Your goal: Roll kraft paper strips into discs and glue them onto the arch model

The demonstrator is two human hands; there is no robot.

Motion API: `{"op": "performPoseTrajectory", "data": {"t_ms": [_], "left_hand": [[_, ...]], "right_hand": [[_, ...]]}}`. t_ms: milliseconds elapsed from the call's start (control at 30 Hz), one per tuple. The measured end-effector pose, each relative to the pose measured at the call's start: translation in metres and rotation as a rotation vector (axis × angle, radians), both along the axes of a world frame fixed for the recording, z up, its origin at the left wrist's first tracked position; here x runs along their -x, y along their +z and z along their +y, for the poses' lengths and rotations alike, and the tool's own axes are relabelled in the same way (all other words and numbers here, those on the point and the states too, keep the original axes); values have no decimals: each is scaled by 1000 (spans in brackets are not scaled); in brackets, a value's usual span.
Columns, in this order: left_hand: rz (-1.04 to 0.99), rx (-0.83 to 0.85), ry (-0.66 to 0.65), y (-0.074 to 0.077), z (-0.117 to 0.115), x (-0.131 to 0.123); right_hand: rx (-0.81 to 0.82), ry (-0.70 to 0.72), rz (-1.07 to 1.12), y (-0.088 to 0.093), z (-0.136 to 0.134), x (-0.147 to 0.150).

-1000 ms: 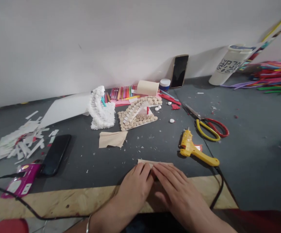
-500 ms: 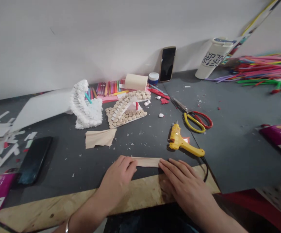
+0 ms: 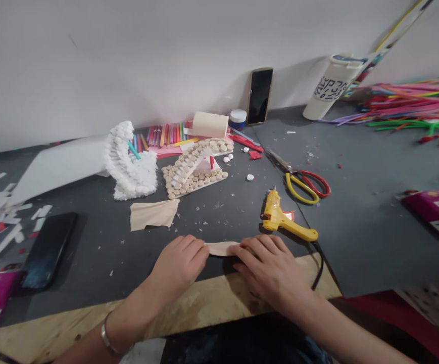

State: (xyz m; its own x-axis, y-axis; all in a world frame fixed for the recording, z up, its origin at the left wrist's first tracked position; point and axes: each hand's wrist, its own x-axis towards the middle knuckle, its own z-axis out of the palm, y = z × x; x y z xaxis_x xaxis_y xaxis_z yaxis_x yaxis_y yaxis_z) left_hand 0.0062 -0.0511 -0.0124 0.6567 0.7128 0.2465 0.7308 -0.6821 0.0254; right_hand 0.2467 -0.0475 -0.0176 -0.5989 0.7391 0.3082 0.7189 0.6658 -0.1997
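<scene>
One tan strip (image 3: 221, 248) lies between left hand (image 3: 181, 260) and right hand (image 3: 268, 265), both seemingly closed on its ends. One tan scrap (image 3: 154, 214) lies beyond.

You've got 2 tan strips (image 3: 154, 214), 2 staircase models (image 3: 132, 172), 2 phones (image 3: 260, 96), 2 magenta extension boxes (image 3: 435, 212). Singles: 1 glue gun (image 3: 278, 216), 1 pair of scissors (image 3: 292, 173), 1 tumbler (image 3: 329, 91), 1 lidded jar (image 3: 238, 119), 1 cream roll (image 3: 210, 124).
</scene>
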Motion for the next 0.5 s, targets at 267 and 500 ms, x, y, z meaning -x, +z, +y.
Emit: {"op": "performPoseTrajectory", "data": {"t_ms": [267, 500], "left_hand": [[-5, -39, 44, 4, -4, -8], [-19, -34, -2, -15, -4, -13]], "right_hand": [[-21, 48, 16, -6, 6, 5], [-3, 39, 67, -15, 5, -1]]}}
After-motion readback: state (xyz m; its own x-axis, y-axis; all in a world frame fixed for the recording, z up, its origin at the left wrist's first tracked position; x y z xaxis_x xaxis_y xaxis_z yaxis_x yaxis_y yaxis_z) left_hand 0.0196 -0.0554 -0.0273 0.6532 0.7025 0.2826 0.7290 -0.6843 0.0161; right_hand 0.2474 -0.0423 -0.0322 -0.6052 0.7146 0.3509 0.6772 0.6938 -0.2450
